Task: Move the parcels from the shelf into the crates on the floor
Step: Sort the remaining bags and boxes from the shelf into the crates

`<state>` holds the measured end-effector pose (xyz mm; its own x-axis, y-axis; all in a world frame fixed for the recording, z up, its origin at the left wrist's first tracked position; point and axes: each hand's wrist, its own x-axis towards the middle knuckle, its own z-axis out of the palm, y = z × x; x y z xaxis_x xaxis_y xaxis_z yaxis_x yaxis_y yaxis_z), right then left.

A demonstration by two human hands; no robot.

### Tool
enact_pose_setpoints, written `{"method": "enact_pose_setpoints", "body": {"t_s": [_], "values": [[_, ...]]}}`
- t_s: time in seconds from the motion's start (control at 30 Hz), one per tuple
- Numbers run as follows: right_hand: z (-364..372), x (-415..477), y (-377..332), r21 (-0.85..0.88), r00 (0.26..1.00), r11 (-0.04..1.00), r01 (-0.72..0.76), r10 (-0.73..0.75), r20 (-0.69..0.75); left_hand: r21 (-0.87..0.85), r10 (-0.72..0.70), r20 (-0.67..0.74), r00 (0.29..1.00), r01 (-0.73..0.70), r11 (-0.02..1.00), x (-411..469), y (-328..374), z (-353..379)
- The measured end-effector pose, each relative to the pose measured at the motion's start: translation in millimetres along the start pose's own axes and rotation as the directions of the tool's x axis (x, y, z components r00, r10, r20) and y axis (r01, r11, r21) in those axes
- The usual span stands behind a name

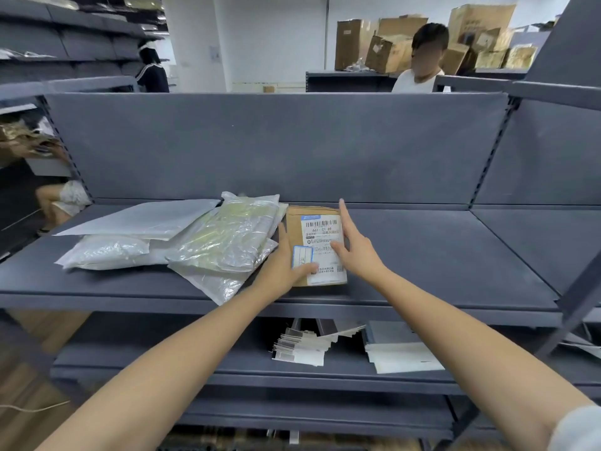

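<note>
Brown cardboard parcel [320, 230] laid flat on grey shelf [439, 255], long axis pointed at back panel, flanked by left hand [276, 268] and right hand [359, 252], fingers held straight, thumbs rested on label, plastic mailers [227, 239] piled alongside, cartons [390, 50] stacked behind.

The shelf [422, 252] is matt grey metal. The box [320, 249] is brown cardboard with a white paper label; the bags [224, 242] are glossy, crinkled plastic.
</note>
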<state>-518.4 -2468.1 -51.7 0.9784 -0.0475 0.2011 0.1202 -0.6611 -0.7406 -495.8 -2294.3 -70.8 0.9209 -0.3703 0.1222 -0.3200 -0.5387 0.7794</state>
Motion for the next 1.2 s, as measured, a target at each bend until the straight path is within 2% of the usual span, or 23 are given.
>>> {"method": "enact_pose_setpoints", "body": {"t_s": [0.1, 0.27, 0.4, 0.6, 0.73, 0.87, 1.03, 1.2], "values": [[8.4, -10.9, 11.0, 0.120, 0.999, 0.992, -0.043, 0.040, 0.030, -0.022, 0.003, -0.022, 1.000, -0.003, 1.000, -6.3, -10.6, 5.2], [13.2, -24.3, 21.4, 0.159, 0.994, 0.985, 0.067, -0.080, 0.072, 0.016, -0.005, -0.041, 0.999, 0.005, 1.000, -12.9, -6.0, 3.9], [13.8, -32.2, 20.8, 0.150, 0.995, 0.983, 0.102, -0.102, -0.010, 0.038, 0.050, -0.095, 0.994, -0.047, 0.998, -18.6, -3.7, 6.9], [8.9, -46.4, 6.8, 0.194, 0.986, 0.976, 0.100, -0.071, -0.152, -0.006, 0.050, -0.198, 0.979, -0.052, 0.999, -29.5, 8.4, 7.5], [7.2, -58.3, -4.2, 0.219, 0.982, 0.972, 0.088, -0.048, -0.182, 0.008, 0.070, -0.233, 0.970, -0.070, 0.998, -43.5, 20.9, -0.4], [6.7, -74.3, -12.5, 0.186, 0.985, 0.977, 0.100, -0.071, -0.156, -0.012, 0.058, -0.208, 0.976, -0.061, 0.998, -56.7, 23.7, -9.5], [4.5, -96.9, -24.0, 0.035, 0.979, 0.982, 0.186, -0.183, -0.087, -0.046, 0.064, -0.097, 0.993, -0.069, 0.997, -85.1, 10.6, -19.2], [14.4, -132.4, -42.7, 0.009, 0.996, 0.998, 0.059, -0.058, -0.066, -0.116, 0.043, -0.001, 0.999, -0.043, 0.992, -125.1, -7.9, -30.1]]}}
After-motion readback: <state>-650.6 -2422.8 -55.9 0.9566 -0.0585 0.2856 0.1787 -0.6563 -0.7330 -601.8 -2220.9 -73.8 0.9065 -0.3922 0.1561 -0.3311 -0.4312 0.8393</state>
